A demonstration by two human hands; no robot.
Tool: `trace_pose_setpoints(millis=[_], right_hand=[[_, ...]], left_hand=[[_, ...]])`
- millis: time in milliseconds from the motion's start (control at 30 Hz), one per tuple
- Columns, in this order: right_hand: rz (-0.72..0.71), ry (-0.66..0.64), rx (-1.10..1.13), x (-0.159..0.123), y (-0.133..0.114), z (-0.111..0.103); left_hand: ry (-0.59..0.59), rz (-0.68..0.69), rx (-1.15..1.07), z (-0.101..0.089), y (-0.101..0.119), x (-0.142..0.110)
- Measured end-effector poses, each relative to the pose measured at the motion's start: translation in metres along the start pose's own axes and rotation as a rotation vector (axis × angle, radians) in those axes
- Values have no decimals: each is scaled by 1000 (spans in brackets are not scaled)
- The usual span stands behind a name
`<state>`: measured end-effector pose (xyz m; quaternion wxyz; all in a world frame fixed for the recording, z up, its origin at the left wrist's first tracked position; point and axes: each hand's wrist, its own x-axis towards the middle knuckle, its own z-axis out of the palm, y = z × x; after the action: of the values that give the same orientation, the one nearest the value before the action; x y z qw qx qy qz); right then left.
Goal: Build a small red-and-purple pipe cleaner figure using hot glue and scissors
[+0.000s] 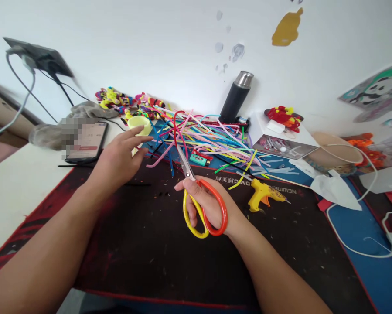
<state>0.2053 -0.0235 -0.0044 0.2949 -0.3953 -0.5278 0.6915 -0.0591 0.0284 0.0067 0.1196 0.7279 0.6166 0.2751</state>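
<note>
My right hand is wrapped round a pair of scissors with one red and one yellow handle, over the middle of the dark mat. The blades point up and away, towards a pile of coloured pipe cleaners. My left hand reaches forward with its fingers apart, right beside a pale yellow cup. Whether the fingers touch the cup I cannot tell; they hold nothing that shows.
A phone lies left of my left hand. A yellow glue gun rests on the mat to the right. Behind the pile stands a black thermos, near a white box. A white cable loops at the right.
</note>
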Motion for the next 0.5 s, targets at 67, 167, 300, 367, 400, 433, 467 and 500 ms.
trace_pose_setpoints(millis=[67,167,300,367,400,433,467,500], right_hand=[[4,-2,-12,0,0,0],[3,1,-20,0,-1,0],[6,23,-28,0,-1,1],[5,30,-37,0,-1,2],[6,32,-43,0,-1,2],[10,32,-48,0,-1,3],[17,34,-54,0,-1,3],[24,35,-59,0,-1,4]], left_hand=[[-71,65,-4,-1,-1,-1],[-183,170,-24,-1,1,-4],[-418,295,-34,2,5,-8],[-488,303,-7,5,6,-11],[-495,308,6,7,7,-12],[-494,320,16,8,8,-13],[-489,336,22,10,9,-15],[-488,352,27,13,9,-16]])
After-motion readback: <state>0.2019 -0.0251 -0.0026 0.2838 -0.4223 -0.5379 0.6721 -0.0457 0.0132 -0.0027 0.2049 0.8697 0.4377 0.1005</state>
